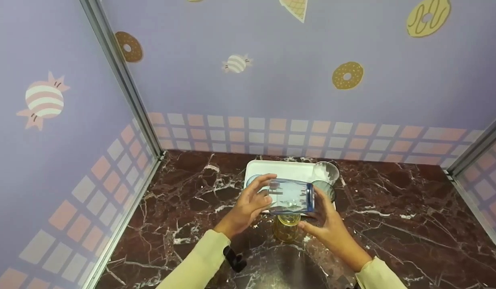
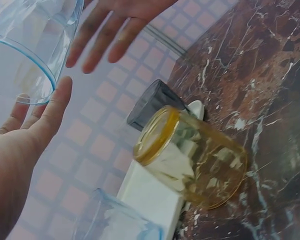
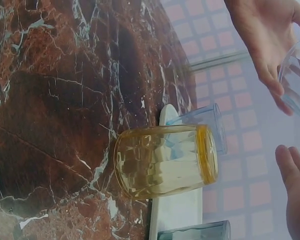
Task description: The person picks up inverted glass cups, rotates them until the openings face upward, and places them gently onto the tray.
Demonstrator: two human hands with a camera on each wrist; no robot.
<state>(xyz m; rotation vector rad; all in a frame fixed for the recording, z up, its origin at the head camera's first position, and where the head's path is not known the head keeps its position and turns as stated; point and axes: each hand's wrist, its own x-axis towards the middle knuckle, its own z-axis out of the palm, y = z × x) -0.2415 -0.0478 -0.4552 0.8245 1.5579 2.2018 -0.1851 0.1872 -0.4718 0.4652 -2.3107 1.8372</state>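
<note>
My left hand (image 1: pixel 248 204) holds a transparent light-blue drinking glass (image 1: pixel 290 196) tipped on its side, with thumb and fingers at its mouth end. In the left wrist view, the fingertips lie along the rim of this glass (image 2: pixel 50 82). My right hand (image 1: pixel 328 226) is at the base end, its fingers extended and spread from the thumb. The right wrist view catches only part of this hand (image 3: pixel 295 185), with its fingertips apart from the glass. Below the held glass, an amber glass (image 1: pixel 287 230) stands upright on the marbled table; it shows whole in the right wrist view.
A white tray (image 1: pixel 282 166) lies behind the hands. On it stand another blue glass (image 3: pixel 200 125), a grey glass (image 2: pixel 155 105) and a clear glass (image 1: pixel 327 171) at the back right corner. Patterned panels (image 1: pixel 248 92) enclose the dark red marbled table (image 1: pixel 392 216) at the back and sides.
</note>
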